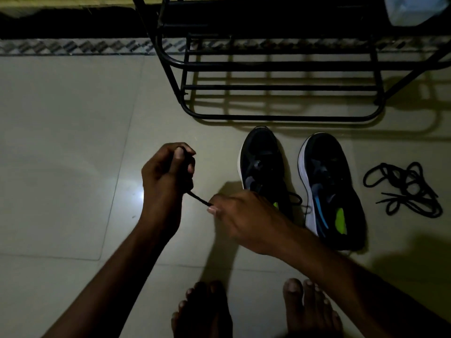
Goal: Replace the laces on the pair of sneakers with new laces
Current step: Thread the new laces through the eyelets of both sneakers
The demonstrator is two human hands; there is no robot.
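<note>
down on floor (pixel 73 142) by shoe rack (pixel 268 89), left hand (pixel 168 172) clutches bunched black lace (pixel 199 198), right hand (pixel 244 220) pinches its tip, stretch between pulled taut, guessing to straighten it for threading. sneakers (pixel 262 167) parked side by side just right, within reach, loose lace pile (pixel 402 191) beyond.

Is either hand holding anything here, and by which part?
Both hold one black lace. The left hand grips its bunched length. The right hand pinches the far end of the short stretch leading out of it.

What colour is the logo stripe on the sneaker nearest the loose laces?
Bright blue logo stripe on the black, white-soled sneaker; head view.
</note>
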